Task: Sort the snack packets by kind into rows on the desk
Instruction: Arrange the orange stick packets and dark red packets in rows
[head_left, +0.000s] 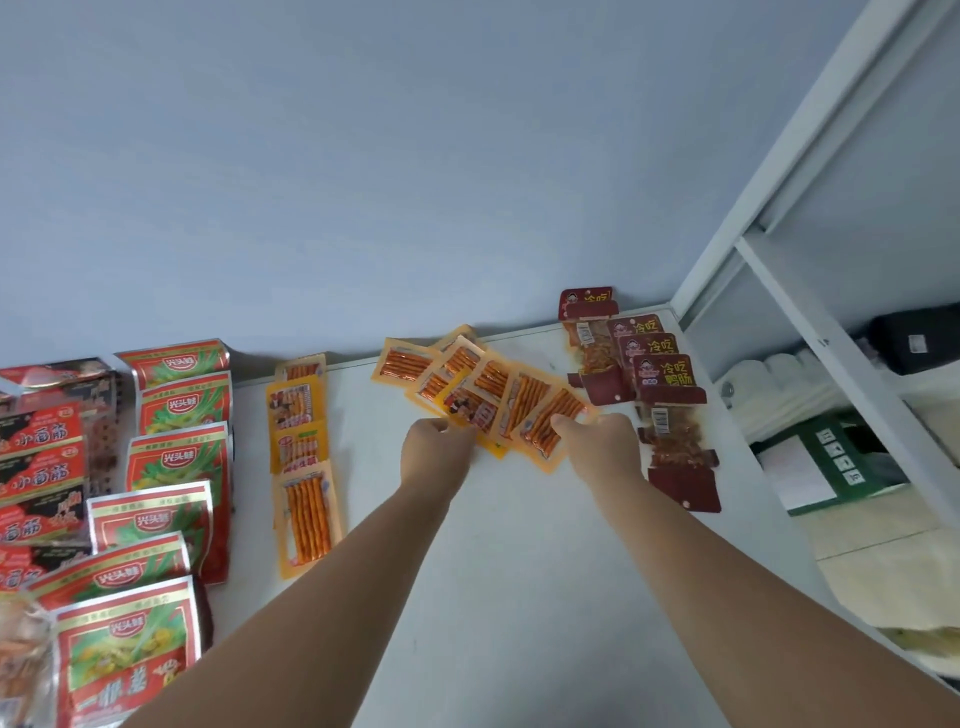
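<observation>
A loose fan of several yellow stick-snack packets (480, 384) lies at the far middle of the white desk (519, 571). My left hand (434, 449) pinches the near edge of one packet in that fan. My right hand (597, 441) grips the rightmost yellow packet (548, 421). A neat column of yellow stick packets (304, 457) runs down the desk to the left. Further left lies a column of red-green packets (176, 457), and red-black packets (41, 467) sit at the left edge. Dark red packets (654, 374) form a column at the right.
A pale blue wall rises behind the desk. A white shelf frame (779, 291) stands at the right, holding a green box (831, 462) and a black item (919, 338). The desk's right edge drops off beside the dark red packets.
</observation>
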